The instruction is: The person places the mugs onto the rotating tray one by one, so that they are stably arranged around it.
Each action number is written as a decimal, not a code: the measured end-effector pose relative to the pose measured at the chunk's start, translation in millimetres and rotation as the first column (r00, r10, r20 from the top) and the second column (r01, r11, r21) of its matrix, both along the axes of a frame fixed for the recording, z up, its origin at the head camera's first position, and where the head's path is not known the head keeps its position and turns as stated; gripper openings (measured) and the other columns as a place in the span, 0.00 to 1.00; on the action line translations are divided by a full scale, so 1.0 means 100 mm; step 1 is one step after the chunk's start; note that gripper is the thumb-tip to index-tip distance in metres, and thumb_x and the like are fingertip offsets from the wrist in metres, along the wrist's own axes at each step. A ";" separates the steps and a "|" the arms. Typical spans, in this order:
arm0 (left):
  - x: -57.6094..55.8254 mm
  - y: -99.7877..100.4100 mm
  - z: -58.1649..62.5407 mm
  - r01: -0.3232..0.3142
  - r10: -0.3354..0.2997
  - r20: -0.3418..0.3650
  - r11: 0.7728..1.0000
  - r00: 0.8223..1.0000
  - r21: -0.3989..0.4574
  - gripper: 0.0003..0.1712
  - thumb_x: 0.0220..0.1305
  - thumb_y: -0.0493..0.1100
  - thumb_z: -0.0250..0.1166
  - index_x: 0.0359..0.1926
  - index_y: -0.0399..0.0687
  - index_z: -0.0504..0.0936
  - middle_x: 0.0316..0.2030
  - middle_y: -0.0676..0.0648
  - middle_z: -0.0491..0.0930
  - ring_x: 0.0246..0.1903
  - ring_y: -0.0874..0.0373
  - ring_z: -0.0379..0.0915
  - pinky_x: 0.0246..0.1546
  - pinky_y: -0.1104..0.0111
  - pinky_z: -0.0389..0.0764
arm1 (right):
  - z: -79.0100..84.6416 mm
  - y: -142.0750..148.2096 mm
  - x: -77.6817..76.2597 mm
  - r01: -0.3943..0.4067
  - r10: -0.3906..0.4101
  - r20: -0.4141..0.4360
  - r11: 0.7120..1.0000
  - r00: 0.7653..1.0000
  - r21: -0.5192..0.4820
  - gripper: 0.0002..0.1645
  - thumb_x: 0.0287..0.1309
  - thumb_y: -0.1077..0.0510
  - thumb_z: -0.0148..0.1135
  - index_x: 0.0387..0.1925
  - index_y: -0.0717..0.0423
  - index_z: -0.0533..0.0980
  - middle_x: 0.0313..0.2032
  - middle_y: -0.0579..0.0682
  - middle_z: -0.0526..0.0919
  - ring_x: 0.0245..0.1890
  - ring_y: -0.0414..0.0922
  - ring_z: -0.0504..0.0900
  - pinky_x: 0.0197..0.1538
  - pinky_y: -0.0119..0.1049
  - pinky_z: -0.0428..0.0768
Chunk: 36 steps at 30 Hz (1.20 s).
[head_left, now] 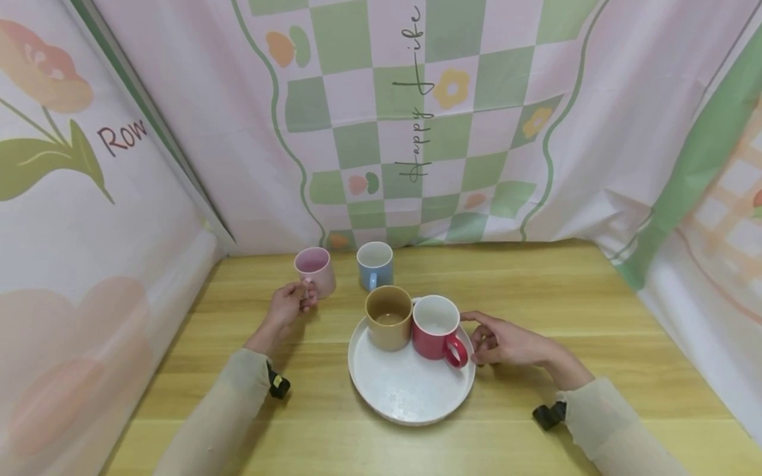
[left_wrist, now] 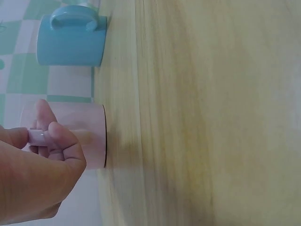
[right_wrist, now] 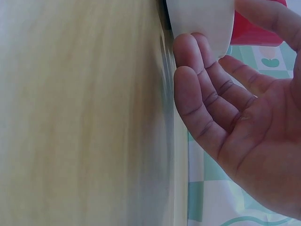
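Observation:
At the back left, a pink mug (head_left: 323,280) stands upright, and my left hand (head_left: 286,307) pinches its handle (left_wrist: 36,137) between thumb and fingers. A round white tray (head_left: 405,393) lies in the middle of the table. On its back part stand a tan mug (head_left: 388,334) and a red mug (head_left: 427,342), side by side. My right hand (head_left: 514,342) is at the tray's right edge beside the red mug, its fingers loosely bent. In the right wrist view its fingertips (right_wrist: 188,52) meet or nearly meet the tray's side; exact contact is hard to tell.
A light blue mug (head_left: 376,270) stands on the wooden table (head_left: 536,410) behind the tray, to the right of the pink mug. Printed curtains (head_left: 417,132) hang behind the table and along both sides.

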<state>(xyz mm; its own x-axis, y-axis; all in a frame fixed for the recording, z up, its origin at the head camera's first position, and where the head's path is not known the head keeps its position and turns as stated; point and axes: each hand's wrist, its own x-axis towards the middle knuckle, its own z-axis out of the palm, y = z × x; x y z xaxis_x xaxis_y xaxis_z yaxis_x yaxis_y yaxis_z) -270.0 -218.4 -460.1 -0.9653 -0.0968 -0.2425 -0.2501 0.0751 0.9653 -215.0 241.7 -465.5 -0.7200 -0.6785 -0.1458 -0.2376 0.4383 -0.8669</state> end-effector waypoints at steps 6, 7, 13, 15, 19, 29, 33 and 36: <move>0.00 -0.02 -0.01 -0.014 0.014 -0.019 1.000 1.000 0.008 0.24 0.78 0.50 0.52 0.57 0.33 0.75 0.37 0.51 0.81 0.32 0.66 0.76 0.34 0.77 0.78 | -0.02 0.00 -0.01 0.001 -0.001 -0.002 1.000 1.000 0.004 0.47 0.59 0.60 0.68 0.74 0.60 0.54 0.40 0.57 0.80 0.35 0.45 0.81 0.32 0.33 0.84; 0.00 -0.02 -0.01 -0.017 0.017 -0.022 1.000 1.000 0.008 0.23 0.77 0.50 0.52 0.56 0.33 0.76 0.36 0.51 0.81 0.32 0.66 0.76 0.33 0.77 0.77 | -0.02 0.00 -0.02 -0.003 0.003 -0.006 1.000 1.000 0.003 0.48 0.59 0.60 0.68 0.74 0.61 0.53 0.40 0.57 0.80 0.35 0.45 0.81 0.32 0.33 0.83; 0.02 -0.03 -0.01 -0.011 0.011 -0.024 1.000 1.000 -0.009 0.20 0.78 0.49 0.52 0.53 0.36 0.77 0.37 0.52 0.80 0.33 0.65 0.76 0.39 0.74 0.79 | -0.01 0.00 -0.02 -0.016 0.016 -0.021 1.000 1.000 0.010 0.49 0.59 0.60 0.68 0.75 0.61 0.53 0.39 0.57 0.80 0.35 0.44 0.81 0.33 0.31 0.83; 0.03 -0.04 -0.01 0.002 -0.002 -0.025 1.000 1.000 -0.010 0.21 0.78 0.49 0.52 0.54 0.36 0.76 0.39 0.51 0.80 0.34 0.65 0.76 0.41 0.73 0.80 | 0.00 0.00 -0.02 -0.016 0.017 -0.023 1.000 1.000 0.012 0.49 0.59 0.60 0.68 0.75 0.61 0.53 0.39 0.57 0.80 0.36 0.44 0.81 0.33 0.31 0.83; 0.05 -0.05 -0.01 0.018 -0.018 -0.028 1.000 0.999 -0.001 0.20 0.78 0.48 0.51 0.54 0.35 0.76 0.40 0.51 0.80 0.35 0.65 0.76 0.42 0.72 0.80 | 0.00 0.00 -0.01 -0.015 0.016 -0.028 1.000 0.999 0.020 0.49 0.59 0.60 0.69 0.75 0.62 0.53 0.39 0.56 0.80 0.36 0.44 0.81 0.33 0.31 0.83; 0.13 -0.08 0.02 0.038 -0.038 -0.031 0.999 0.999 0.000 0.19 0.78 0.47 0.51 0.55 0.35 0.77 0.38 0.53 0.80 0.35 0.65 0.76 0.42 0.72 0.81 | 0.02 0.00 -0.01 -0.011 0.012 -0.030 1.000 0.999 0.029 0.49 0.58 0.59 0.69 0.75 0.61 0.53 0.40 0.57 0.80 0.36 0.44 0.81 0.33 0.31 0.83; 0.20 -0.07 0.05 0.047 -0.047 -0.031 0.999 0.998 -0.002 0.20 0.78 0.46 0.51 0.57 0.35 0.76 0.38 0.53 0.81 0.35 0.65 0.76 0.41 0.73 0.80 | 0.02 0.00 -0.01 -0.007 0.008 -0.024 1.000 1.000 0.027 0.50 0.58 0.59 0.69 0.75 0.61 0.53 0.40 0.57 0.80 0.36 0.45 0.81 0.33 0.31 0.83; 0.25 -0.07 0.08 0.053 -0.053 -0.034 0.999 0.998 -0.009 0.20 0.78 0.46 0.50 0.57 0.35 0.77 0.40 0.51 0.81 0.35 0.65 0.75 0.39 0.73 0.79 | 0.01 0.00 -0.01 -0.008 0.008 -0.021 1.000 1.000 0.025 0.50 0.58 0.59 0.70 0.75 0.60 0.53 0.40 0.57 0.81 0.36 0.45 0.81 0.33 0.31 0.83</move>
<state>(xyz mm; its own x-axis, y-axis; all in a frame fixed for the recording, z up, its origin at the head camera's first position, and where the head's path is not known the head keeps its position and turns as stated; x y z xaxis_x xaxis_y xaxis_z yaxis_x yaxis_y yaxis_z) -244.6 -225.4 -452.6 -0.9768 -0.0470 -0.2088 -0.2124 0.0956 0.9725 -216.1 241.7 -464.2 -0.7178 -0.6805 -0.1470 -0.2595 0.4574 -0.8506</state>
